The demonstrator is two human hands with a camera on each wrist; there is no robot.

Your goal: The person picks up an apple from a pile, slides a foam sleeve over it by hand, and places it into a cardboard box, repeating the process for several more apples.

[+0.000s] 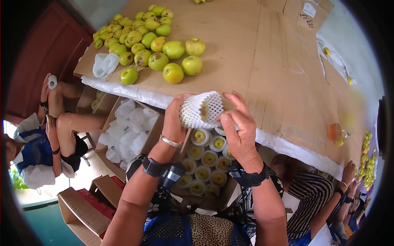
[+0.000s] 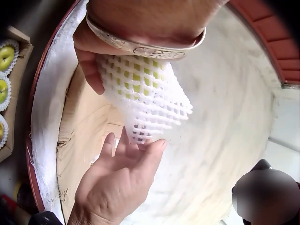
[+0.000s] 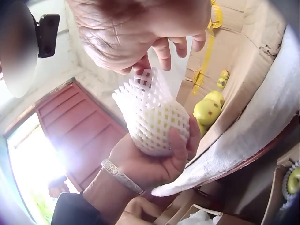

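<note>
A yellow-green apple (image 1: 204,110) sits inside a white foam net sleeve (image 1: 193,111), its brown-marked skin showing through the sleeve's open end. My left hand (image 1: 174,121), with a silver bangle at the wrist, grips the sleeved apple from the side, just off the table's near edge. At the loose end of the sleeve is my right hand (image 1: 241,137), thumb and a finger pinching the net's rim (image 2: 140,138) in the left wrist view. The right wrist view shows the left palm (image 3: 150,164) cupped under the apple, with the net's loose end rising to the right fingers.
Loose apples (image 1: 158,61) are heaped on the cardboard-covered table (image 1: 242,53), beside an unfilled foam net (image 1: 105,64). Below stand a box of sleeved apples (image 1: 202,173) and a box of white nets (image 1: 127,127). People sit at left (image 1: 41,151) and right.
</note>
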